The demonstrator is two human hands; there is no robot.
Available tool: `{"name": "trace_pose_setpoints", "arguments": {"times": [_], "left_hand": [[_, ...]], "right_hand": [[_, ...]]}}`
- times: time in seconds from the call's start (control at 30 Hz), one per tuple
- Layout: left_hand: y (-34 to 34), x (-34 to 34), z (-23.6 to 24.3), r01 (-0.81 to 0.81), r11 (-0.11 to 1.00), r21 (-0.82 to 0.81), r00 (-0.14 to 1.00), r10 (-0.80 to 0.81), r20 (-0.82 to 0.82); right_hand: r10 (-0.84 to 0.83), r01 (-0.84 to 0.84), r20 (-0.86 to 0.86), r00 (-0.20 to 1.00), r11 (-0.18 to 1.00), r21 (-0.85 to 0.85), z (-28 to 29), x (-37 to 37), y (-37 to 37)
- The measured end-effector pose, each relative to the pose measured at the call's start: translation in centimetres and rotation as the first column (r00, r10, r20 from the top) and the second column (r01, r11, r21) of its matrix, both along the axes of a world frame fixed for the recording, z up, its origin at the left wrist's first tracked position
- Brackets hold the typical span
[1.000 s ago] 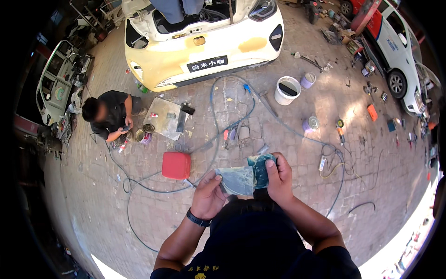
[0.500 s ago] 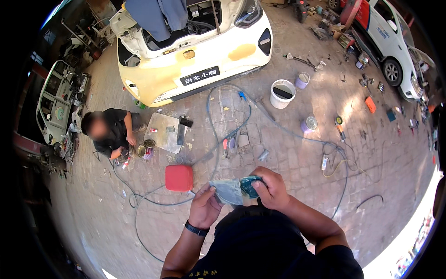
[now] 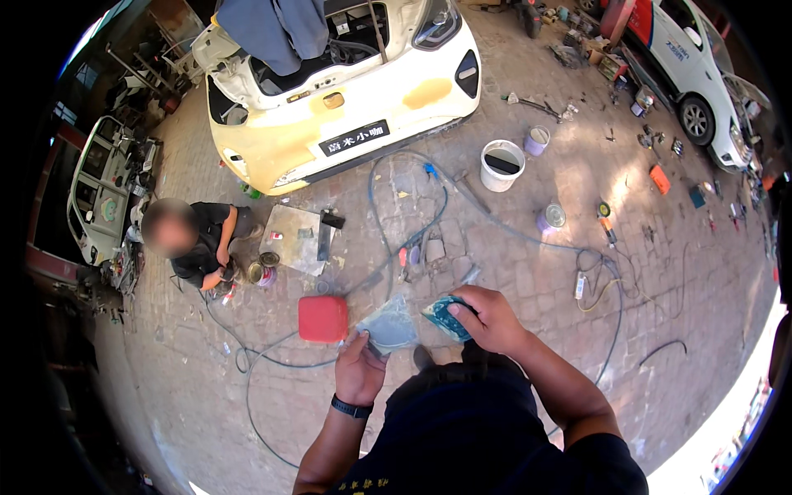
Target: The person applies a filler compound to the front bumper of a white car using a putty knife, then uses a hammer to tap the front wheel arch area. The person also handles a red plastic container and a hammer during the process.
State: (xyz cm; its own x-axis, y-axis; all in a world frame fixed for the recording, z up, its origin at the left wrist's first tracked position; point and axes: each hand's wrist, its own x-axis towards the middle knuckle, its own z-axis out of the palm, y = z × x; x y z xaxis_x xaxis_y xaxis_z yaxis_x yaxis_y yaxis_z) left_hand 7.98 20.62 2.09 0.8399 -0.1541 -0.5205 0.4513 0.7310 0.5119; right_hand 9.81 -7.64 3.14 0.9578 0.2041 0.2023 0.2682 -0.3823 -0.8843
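Before my body, my left hand (image 3: 360, 373) grips the lower left corner of a thin grey putty plate (image 3: 391, 327), pinched between thumb and fingers. Pale smears mark the plate's surface and edges. Closed round a dark green putty scraper (image 3: 448, 320) is my right hand (image 3: 495, 322), its thumb across the top. The scraper's lighter streaked edge points toward the plate, and a gap separates the two. A dark watch band circles my left wrist.
A pale car body (image 3: 388, 107) with yellowish patches stands ahead. A person (image 3: 202, 239) crouches at left beside tins and a smeared board (image 3: 289, 235). Nearby are a red stool (image 3: 322, 319), a white bucket (image 3: 502, 169), a tin (image 3: 552, 218) and hoses (image 3: 536, 239) across the paving.
The scraper has come off the plate; before, the two overlapped. My left hand has tilted the plate and shifted slightly left, while my right hand has moved slightly right and up.
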Motion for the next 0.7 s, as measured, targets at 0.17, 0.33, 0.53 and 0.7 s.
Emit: {"name": "trace_pose_setpoints", "arguments": {"times": [0.17, 0.33, 0.53, 0.7], "left_hand": [[0.1, -0.1, 0.1, -0.118, 0.962, 0.248, 0.977, 0.068, 0.201], [-1.4, -2.4, -0.7, 0.029, 0.830, 0.557, 0.918, -0.243, 0.314], [-2.1, -2.6, 0.2, 0.068, 0.583, 0.809, 0.777, -0.540, 0.324], [-1.7, -1.4, 1.5, 0.118, 0.439, 0.891, 0.685, -0.685, 0.247]], "right_hand": [[-0.074, 0.365, -0.478, 0.875, 0.750, 0.552, -1.4, -1.4, 1.7], [-0.118, 0.547, -0.647, 0.753, 0.658, 0.517, -5.6, -2.1, 4.2], [-0.039, 0.483, -0.668, 0.743, 0.723, 0.494, -4.6, -3.0, 4.4], [-0.006, 0.398, -0.581, 0.814, 0.734, 0.550, -4.2, -3.3, 5.0]]}}
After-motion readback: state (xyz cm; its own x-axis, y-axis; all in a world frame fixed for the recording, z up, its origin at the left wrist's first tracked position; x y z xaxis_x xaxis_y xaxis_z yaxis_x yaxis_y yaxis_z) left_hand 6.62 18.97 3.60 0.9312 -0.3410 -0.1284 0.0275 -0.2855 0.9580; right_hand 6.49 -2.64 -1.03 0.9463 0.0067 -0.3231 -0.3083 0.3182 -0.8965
